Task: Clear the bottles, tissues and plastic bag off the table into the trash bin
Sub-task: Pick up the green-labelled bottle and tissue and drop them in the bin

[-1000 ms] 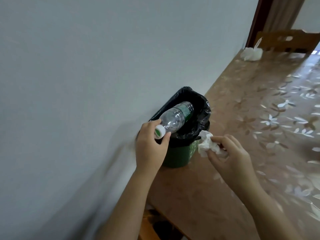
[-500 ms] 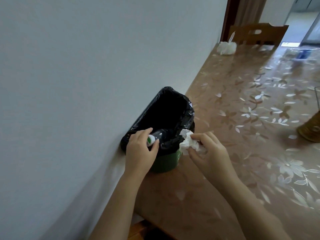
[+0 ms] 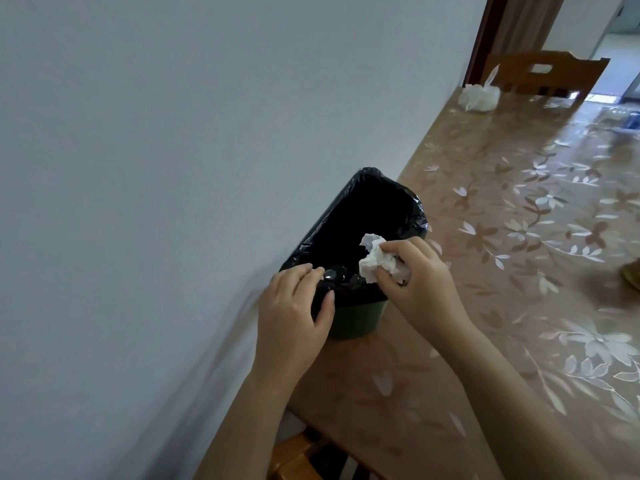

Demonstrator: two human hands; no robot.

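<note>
The green trash bin (image 3: pixel 356 320) with a black liner (image 3: pixel 405 209) stands on the table against the wall. My left hand (image 3: pixel 294 313) is at its near rim, fingers on the rim and thumb on the outside of the liner, holding nothing. A shiny, dark part of the bottle (image 3: pixel 335 274) shows just inside the bin by my fingertips. My right hand (image 3: pixel 420 282) is shut on a crumpled white tissue (image 3: pixel 375 258), held over the bin's near right rim. A knotted white plastic bag (image 3: pixel 479 95) lies at the table's far end.
The table (image 3: pixel 519 237) has a brown flowered cover and runs along the grey wall (image 3: pixel 173 168). A wooden chair (image 3: pixel 547 74) stands at its far end, another chair's edge (image 3: pixel 301 455) shows below. A brown object (image 3: pixel 632 277) sits at the right edge, something blue (image 3: pixel 633 121) far right.
The bottle went from sticking out of the bin to down inside it, and my left hand let go of its cap. My right hand carried the tissue over the rim.
</note>
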